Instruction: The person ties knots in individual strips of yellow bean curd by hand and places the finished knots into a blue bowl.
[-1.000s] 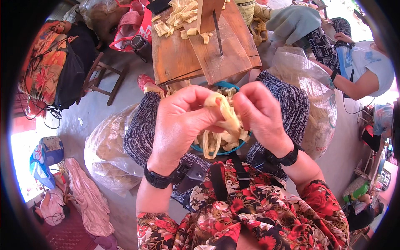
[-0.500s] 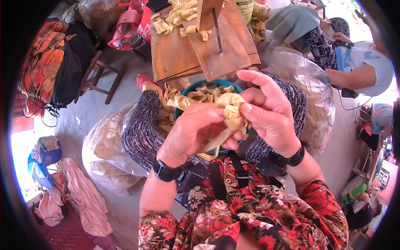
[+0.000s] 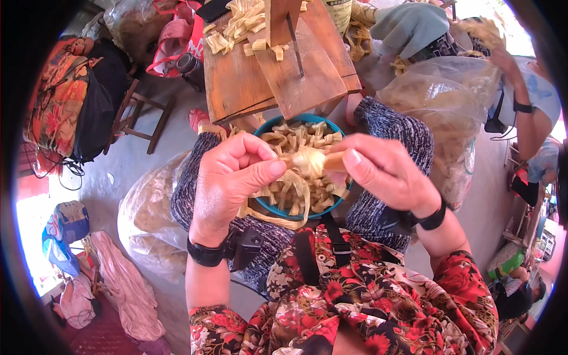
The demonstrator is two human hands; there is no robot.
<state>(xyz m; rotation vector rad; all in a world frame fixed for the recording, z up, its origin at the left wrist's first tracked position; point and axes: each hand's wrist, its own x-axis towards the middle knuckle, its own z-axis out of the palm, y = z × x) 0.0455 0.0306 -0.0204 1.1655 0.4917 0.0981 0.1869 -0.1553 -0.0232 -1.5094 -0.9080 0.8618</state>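
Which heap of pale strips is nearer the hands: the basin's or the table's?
The heap in the round blue basin, beneath the left hand and right hand, which hold a pale strip; the other heap lies farther off on the wooden table.

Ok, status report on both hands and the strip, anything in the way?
Left hand, right hand: both gripping pale strip. Strip bunched between them, over blue basin. Nothing visibly blocking.

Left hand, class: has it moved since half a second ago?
Yes, leftward: the left hand reached across the middle of the blue basin; now it overlaps only its left side.
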